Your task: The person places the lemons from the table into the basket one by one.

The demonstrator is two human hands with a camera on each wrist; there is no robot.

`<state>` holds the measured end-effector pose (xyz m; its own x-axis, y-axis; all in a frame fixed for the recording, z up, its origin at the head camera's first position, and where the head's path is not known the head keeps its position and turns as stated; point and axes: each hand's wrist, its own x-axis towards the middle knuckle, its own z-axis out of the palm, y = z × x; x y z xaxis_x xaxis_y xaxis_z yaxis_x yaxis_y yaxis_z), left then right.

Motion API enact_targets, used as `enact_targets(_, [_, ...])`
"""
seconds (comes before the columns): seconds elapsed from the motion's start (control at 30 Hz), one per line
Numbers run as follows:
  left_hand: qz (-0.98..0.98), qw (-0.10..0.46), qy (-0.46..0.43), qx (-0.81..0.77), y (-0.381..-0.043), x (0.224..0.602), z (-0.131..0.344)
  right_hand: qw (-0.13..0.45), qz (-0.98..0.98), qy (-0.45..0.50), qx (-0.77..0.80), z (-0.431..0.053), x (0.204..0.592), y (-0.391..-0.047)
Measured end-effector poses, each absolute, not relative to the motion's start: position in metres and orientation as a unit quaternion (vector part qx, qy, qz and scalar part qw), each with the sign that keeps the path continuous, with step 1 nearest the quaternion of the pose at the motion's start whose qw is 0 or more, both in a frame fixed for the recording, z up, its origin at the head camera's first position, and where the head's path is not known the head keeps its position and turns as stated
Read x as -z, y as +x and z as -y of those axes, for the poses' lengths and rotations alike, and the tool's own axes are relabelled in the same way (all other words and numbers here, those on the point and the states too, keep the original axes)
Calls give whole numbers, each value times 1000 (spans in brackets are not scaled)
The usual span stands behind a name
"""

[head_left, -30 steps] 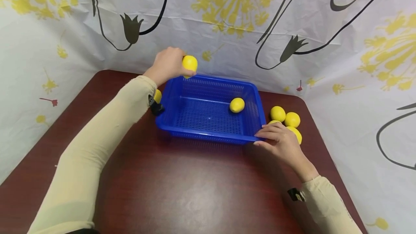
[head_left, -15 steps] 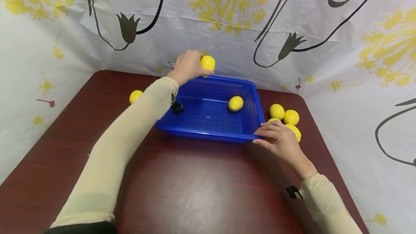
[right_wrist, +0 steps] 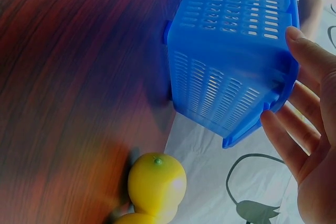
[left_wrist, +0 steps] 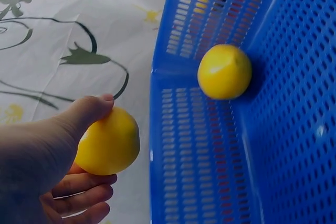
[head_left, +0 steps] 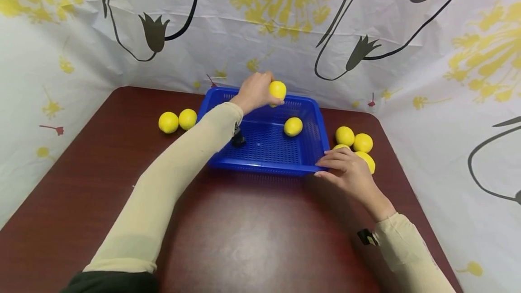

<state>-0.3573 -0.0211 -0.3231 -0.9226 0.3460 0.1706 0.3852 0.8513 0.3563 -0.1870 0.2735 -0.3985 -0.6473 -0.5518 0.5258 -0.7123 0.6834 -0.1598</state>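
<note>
My left hand [head_left: 256,92] grips a yellow lemon [head_left: 277,93] between thumb and fingers, high over the back part of a blue plastic basket [head_left: 260,167]. In the left wrist view the held lemon [left_wrist: 109,141] shows beside the basket's wall, the thumb lying over its top. One more lemon [head_left: 293,126] lies inside the basket toward the right end. With thumb and fingers around the rim, my right hand [head_left: 353,176] holds the basket's front right corner; the right wrist view shows its fingertips [right_wrist: 295,34] right at that rim.
Two lemons [head_left: 177,120] sit on the dark wooden table [head_left: 244,229] left of the basket. Several more lemons [head_left: 363,143] cluster to its right, partly behind my right hand. A white patterned sheet [head_left: 260,21] hangs around the table's back and sides.
My left hand has carried its lemon to the right and slightly lower, from the basket's left rear corner to over its middle. The right hand has stayed at the corner.
</note>
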Motion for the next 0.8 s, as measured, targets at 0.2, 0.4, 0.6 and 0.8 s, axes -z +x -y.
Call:
enact_targets(0.2, [960,44,-205,187,-355,338,3,222,890,357,-178,-275,399,-187])
enact_targets(0.4, [963,27,-213,164,-356,355,-6,226,887,360,-178,-275,399,-188])
enact_targets(0.6, [963,6,-216,159,-357,372,-10,228,888,360,-177,-276,400,-188])
enact_targets(0.8, [966,-1,-210,147,-359,381,-12,227,888,359,-175,-276,399,-188])
